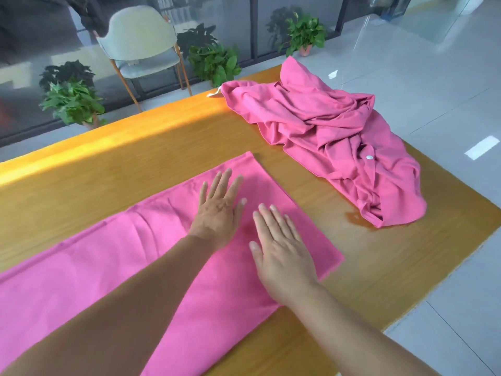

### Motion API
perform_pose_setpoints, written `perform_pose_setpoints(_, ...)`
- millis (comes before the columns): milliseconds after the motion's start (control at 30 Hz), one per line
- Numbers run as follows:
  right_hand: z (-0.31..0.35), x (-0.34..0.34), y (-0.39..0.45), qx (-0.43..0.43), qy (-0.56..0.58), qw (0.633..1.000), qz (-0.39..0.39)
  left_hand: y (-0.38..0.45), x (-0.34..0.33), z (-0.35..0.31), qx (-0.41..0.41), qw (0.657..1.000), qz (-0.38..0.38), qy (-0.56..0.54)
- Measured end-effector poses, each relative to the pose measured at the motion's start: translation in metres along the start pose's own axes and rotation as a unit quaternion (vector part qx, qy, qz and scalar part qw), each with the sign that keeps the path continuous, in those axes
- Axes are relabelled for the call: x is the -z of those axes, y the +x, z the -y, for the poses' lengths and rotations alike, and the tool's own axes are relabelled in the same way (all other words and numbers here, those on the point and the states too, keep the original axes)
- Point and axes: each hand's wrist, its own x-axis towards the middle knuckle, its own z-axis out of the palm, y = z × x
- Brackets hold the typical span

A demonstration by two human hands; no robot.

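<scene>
A long pink cloth [113, 261] lies flat as a folded strip across the wooden table [135, 164], running from the lower left to a straight end near the middle. My left hand [219, 210] lies palm down on the strip near that end, fingers straight and spread. My right hand [282, 253] lies flat beside it, closer to the strip's right edge. Both hands press on the fabric and hold nothing.
A crumpled pink garment [333, 147] with a white button sits heaped at the table's far right corner. Beyond the table stand a grey chair [141, 47] and potted plants [73, 104] before a glass wall. Tiled floor lies to the right.
</scene>
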Motion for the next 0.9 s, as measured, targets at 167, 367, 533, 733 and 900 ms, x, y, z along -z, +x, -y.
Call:
perform_pose_setpoints(167,0.001,-0.014,0.001,0.021,-0.040,0.997,0.068,-0.091,-0.003,0.025,0.103,0.995,-0.010,0.015)
perform_pose_setpoints(367,0.012,-0.002,-0.003,0.021,-0.016,0.999,0.037,-0.183,-0.003,0.039,0.250,0.965,-0.061,0.045)
perform_pose_setpoints(533,0.100,-0.035,-0.017,0.167,0.022,0.983,0.070,-0.216,-0.010,0.027,0.301,0.951,-0.051,0.049)
perform_pose_setpoints(733,0.022,-0.027,-0.028,0.116,-0.089,0.986,0.074,-0.221,-0.007,0.029,0.290,0.954,-0.024,0.072)
perform_pose_setpoints(900,-0.062,0.015,-0.020,0.014,-0.142,0.986,0.082,-0.232,-0.006,0.032,0.281,0.955,-0.025,0.085)
